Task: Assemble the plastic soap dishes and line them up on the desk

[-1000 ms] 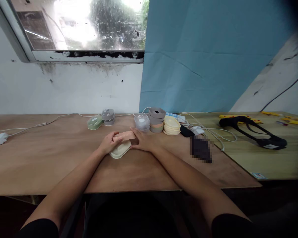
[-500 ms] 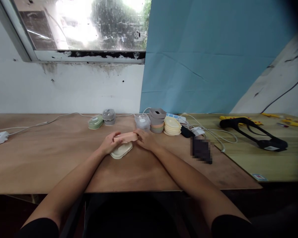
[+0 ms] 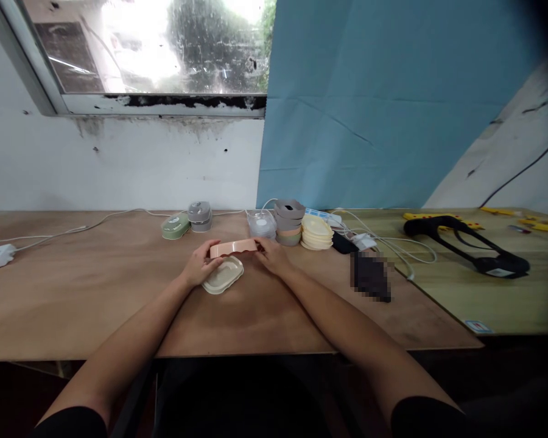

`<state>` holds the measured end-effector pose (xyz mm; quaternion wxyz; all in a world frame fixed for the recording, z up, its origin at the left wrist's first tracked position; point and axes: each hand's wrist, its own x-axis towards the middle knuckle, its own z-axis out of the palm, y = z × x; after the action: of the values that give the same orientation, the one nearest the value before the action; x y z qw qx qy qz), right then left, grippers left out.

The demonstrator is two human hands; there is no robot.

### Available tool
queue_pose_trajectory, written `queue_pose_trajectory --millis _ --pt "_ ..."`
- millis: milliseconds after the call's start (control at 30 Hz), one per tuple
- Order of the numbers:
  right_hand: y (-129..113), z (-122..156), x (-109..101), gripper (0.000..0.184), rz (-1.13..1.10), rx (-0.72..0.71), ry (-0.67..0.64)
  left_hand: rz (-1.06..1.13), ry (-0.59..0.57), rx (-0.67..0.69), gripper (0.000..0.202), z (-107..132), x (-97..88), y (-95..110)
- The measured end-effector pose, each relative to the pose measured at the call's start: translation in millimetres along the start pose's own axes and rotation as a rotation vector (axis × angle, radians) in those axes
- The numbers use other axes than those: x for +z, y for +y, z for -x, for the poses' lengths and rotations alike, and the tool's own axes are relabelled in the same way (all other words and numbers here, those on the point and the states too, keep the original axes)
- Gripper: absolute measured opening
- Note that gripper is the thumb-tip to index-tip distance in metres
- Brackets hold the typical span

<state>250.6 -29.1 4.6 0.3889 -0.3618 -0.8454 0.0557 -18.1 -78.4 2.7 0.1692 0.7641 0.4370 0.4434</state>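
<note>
Both hands hold a pink plastic piece with a wavy lower edge [image 3: 233,248], one at each end. My left hand [image 3: 201,264] grips its left end, the thumb along the near side. My right hand [image 3: 271,255] has its fingers closed on the right end. Just below it on the table lies a shallow cream tray-like piece [image 3: 223,275] with rounded corners, apart from the pink piece as far as I can see. What the pink piece looks like on its far side is hidden.
Behind my hands stand a green lidded box [image 3: 175,225], a grey lidded box [image 3: 200,216], clear plastic pieces [image 3: 262,225], a stack of grey, pink and green rings [image 3: 289,220] and stacked cream pieces [image 3: 317,232]. White cables [image 3: 395,240] and a black strap [image 3: 479,246] lie to the right.
The pink piece has tilted in my hands, so its wavy edge now shows, and more of the cream piece is uncovered. Both hands keep their hold.
</note>
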Motion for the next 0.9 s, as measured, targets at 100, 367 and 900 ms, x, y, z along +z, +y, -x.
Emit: queue_pose_trajectory --millis 100,367,900 --pt "1.0 0.4 0.9 0.031 -0.009 0.013 0.022 -0.049 0.024 -0.015 0.051 0.0 3.3 5.0" --pt "-4.4 -0.6 4.8 0.065 0.096 -0.443 0.067 0.269 0.326 -0.224 0.048 -8.9 3.3 -4.7" --pt "43.5 -18.8 -63.7 0.042 0.25 0.159 0.737 0.096 0.057 -0.135 0.054 -3.3 3.8 -3.8"
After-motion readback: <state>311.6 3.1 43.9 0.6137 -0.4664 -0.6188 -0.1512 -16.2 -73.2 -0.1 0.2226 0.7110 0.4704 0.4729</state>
